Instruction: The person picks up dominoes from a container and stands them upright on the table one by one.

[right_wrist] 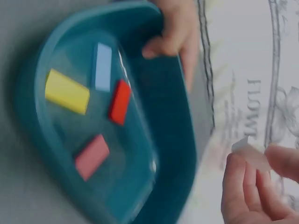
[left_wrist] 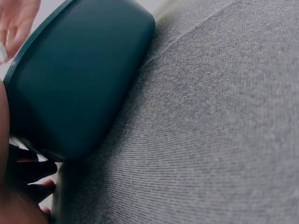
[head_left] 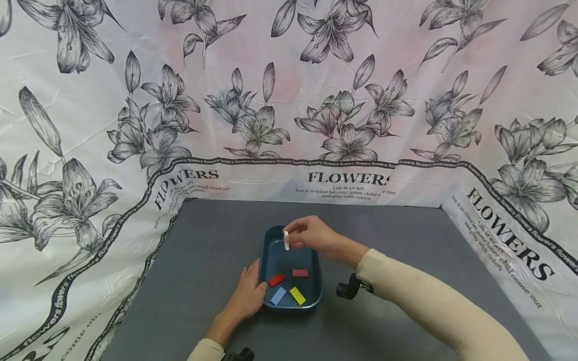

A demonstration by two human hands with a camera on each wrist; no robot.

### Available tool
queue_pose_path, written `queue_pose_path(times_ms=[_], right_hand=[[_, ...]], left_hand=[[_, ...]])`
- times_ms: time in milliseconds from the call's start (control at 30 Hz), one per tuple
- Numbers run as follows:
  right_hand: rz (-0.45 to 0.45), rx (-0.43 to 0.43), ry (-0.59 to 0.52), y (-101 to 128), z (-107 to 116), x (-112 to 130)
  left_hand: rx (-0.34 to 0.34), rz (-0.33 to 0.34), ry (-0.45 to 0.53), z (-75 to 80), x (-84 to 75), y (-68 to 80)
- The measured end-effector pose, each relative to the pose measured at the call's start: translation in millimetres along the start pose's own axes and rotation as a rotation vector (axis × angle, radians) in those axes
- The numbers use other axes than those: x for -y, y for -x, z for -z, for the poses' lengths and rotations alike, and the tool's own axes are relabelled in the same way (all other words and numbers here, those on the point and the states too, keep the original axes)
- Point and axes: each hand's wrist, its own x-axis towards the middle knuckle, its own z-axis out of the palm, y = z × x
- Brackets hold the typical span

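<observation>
A teal plastic tray [head_left: 286, 258] with rounded corners sits on the grey surface. My left hand [head_left: 247, 296] grips its left wall, thumb over the rim and fingers along the outside. Pinched between thumb and fingers of my right hand [head_left: 311, 234] is a small white block [head_left: 286, 240], held above the tray's far end. Inside the tray, towards its near end, lie a red block [right_wrist: 120, 102], a dull pink-red block [right_wrist: 92, 157], a blue block [right_wrist: 103, 67] and a yellow block [right_wrist: 67, 92], all flat and apart. In the left wrist view the tray's outer wall [left_wrist: 88, 70] hides its contents.
Grey cloth [head_left: 194, 250] covers the table around the tray. A white curtain [head_left: 253, 180] printed with flowers and lettering hangs along the back and both sides. A dark wrist camera [head_left: 347, 288] sticks out under the right sleeve.
</observation>
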Motion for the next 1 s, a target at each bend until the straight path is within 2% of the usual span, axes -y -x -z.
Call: queue_pose_path(times_ms=[200,433,533,800,1000], right_hand=[[0.029,-0.051,0.055,17.8,40.1,16.0],[0.025,-0.150,0.096,39.9,90.0,16.4],[0.026,-0.186,0.113,49.3,109.3,10.9],[0.033,-0.278,0.116,76.0,146.6,-17.1],[0.034,-0.349,0.226,92.3,165.2,-42.4]], left_hand=[[-0.011,-0.018,0.003,-0.3,1.4,0.6],[-0.061,-0.098,0.040,-5.6,9.9,0.4],[-0.065,-0.114,0.054,-5.1,9.8,0.5],[-0.058,-0.099,0.044,-3.0,7.7,1.5],[-0.061,-0.089,0.038,-7.1,15.3,-0.2]])
